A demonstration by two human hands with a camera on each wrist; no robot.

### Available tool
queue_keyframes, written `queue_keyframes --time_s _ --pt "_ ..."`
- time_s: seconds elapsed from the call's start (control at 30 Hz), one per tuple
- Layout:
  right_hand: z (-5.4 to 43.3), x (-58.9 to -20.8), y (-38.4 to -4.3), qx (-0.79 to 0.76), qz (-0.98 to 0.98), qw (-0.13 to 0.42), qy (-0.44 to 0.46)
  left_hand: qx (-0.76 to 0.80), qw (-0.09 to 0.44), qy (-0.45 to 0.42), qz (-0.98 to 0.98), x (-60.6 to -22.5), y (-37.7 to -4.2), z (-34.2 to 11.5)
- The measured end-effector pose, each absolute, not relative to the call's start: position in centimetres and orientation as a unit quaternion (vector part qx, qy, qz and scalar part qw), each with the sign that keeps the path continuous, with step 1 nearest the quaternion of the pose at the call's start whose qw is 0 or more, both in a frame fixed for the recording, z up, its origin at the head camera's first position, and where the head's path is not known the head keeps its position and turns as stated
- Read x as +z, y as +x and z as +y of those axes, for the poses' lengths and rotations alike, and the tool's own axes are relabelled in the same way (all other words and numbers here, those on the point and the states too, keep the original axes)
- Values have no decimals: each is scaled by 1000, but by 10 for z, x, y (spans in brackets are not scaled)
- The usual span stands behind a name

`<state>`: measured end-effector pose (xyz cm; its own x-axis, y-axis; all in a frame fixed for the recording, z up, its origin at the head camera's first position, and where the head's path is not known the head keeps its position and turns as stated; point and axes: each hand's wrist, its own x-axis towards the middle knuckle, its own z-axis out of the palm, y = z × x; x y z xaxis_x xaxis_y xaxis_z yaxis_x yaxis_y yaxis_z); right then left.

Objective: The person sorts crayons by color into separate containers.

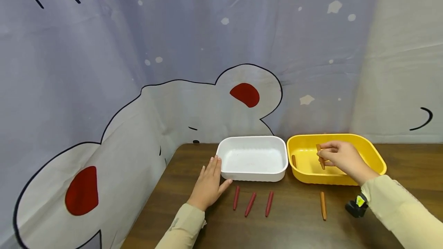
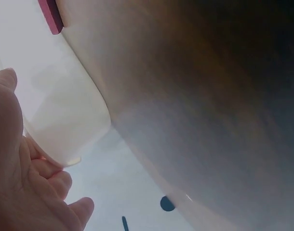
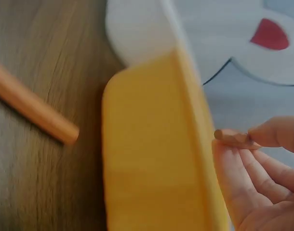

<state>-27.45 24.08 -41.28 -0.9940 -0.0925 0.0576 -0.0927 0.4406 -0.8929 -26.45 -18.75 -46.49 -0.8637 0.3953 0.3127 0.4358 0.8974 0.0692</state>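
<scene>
A person's right hand (image 1: 340, 158) pinches an orange crayon (image 1: 318, 150) over the yellow tray (image 1: 332, 179), right of frame, where 1 matching stick (image 1: 293, 161) already lies. The work looks only partway done: 1 loose orange crayon (image 1: 323, 206), lower right, and 3 red crayons (image 1: 250, 205), lower center, remain on the table (image 1: 287, 231). The left hand (image 1: 208, 186), fingers outstretched, touches the white tray (image 1: 252, 177) at center.

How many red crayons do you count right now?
3, all on the table in front of the white tray: the left crayon nearest the left hand, the middle crayon, and the right crayon. Others could be hidden from view.
</scene>
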Motion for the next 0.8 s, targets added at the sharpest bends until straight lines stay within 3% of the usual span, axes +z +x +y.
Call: queue_keyframes --time_s 0.5,0.8 --pt "239 -430 -306 426 -904 0 41 -70 140 -209 -965 -467 -267 -187" --pt "234 -423 -295 388 -917 57 78 -68 145 -211 -964 -466 -266 -187"
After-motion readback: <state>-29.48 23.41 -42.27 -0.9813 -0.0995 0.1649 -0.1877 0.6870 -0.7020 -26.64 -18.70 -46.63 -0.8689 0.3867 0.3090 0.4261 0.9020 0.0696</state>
